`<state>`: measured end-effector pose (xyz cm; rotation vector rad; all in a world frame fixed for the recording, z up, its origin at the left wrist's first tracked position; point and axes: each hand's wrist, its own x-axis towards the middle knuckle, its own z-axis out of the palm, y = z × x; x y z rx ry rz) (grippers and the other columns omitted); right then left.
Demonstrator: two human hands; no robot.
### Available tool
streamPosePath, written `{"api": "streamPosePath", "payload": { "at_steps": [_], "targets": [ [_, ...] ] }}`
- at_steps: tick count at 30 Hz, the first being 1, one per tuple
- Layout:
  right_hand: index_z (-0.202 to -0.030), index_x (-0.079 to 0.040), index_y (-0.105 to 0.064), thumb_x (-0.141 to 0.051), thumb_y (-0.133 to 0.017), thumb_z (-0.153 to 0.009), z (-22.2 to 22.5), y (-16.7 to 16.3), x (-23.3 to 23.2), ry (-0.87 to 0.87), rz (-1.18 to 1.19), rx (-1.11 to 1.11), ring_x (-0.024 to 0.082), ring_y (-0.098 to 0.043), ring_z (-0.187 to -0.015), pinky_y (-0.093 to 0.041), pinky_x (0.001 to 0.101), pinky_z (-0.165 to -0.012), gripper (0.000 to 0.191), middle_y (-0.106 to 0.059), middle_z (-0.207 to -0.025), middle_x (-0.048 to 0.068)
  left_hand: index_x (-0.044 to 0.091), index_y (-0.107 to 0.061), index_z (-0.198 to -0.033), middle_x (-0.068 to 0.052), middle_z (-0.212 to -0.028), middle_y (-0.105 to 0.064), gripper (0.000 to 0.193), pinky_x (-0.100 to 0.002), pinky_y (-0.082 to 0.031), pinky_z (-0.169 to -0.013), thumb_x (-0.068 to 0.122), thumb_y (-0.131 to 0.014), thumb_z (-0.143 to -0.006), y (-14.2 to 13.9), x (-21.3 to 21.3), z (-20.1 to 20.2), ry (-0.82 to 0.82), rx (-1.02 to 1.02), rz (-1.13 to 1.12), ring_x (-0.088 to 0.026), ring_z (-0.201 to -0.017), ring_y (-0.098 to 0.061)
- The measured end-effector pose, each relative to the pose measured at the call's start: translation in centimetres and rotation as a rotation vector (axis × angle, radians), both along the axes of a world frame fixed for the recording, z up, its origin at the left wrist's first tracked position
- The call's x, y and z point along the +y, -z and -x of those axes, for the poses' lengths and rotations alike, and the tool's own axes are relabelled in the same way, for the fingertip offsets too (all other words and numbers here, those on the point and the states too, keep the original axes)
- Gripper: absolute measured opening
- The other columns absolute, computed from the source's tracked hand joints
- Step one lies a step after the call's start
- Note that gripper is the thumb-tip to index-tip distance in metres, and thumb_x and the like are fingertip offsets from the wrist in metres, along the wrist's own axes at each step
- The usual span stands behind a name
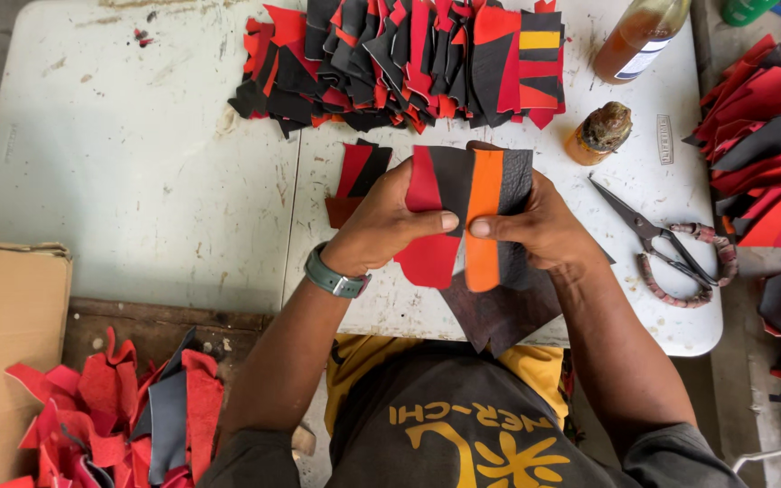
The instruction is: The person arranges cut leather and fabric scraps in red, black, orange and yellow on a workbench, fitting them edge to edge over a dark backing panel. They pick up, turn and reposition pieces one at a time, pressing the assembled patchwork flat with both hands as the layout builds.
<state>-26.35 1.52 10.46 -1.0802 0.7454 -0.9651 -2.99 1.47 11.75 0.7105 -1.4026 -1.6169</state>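
Pinching a joined leather panel (463, 217) of red, black and orange strips at frame centre, the left hand (390, 221) and right hand (540, 221) were both closed on it, thumbs nearly meeting. A loose grip might have let the strips slip askew. Further up, the small glue bottle (600, 133) beside the scissors (671, 248) looked easy to knock onto the cut-piece pile (409, 63).

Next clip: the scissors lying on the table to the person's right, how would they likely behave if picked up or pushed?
The scissors look all metal, so probably stiff and fairly heavy for their size. They lie flat and open, so a push should slide them, not roll them. The wrapped handles likely grip well; the loose blades may swing when lifted.
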Motion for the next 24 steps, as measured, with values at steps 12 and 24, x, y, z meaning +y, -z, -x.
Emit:
{"api": "streamPosePath", "payload": {
  "at_steps": [12, 24],
  "targets": [
    [-0.126, 0.002, -0.064, 0.004, -0.081, -0.081, 0.3, -0.5, 0.9, 0.13, 0.022, 0.02, 0.016, -0.074, -0.1, -0.062, 0.0313, -0.089, 0.048, -0.075, -0.114, 0.013, -0.003, -0.058, -0.124, -0.009, -0.117, -0.067, 0.048, -0.032, -0.059, -0.094, 0.009, -0.08, -0.084, -0.3, 0.1, 1.2, -0.211, -0.198, 0.136, -0.012, -0.106, -0.064],
    [-0.119, 0.001, -0.068, 0.006, -0.079, -0.078, 0.1, -1.0, 2.0, 0.128, 0.081, 0.124, 0.01, -0.071, -0.095, -0.06, 0.0297, -0.09, 0.042, -0.076, -0.109, 0.005, 0.001, -0.061, -0.126, -0.003, -0.113, -0.072, 0.049, -0.03, -0.057, -0.095, 0.013, -0.083, -0.083, -2.4, -1.5, -0.1, 0.143, -0.079, -0.009, -0.011, -0.104, -0.067]
  ]
}}
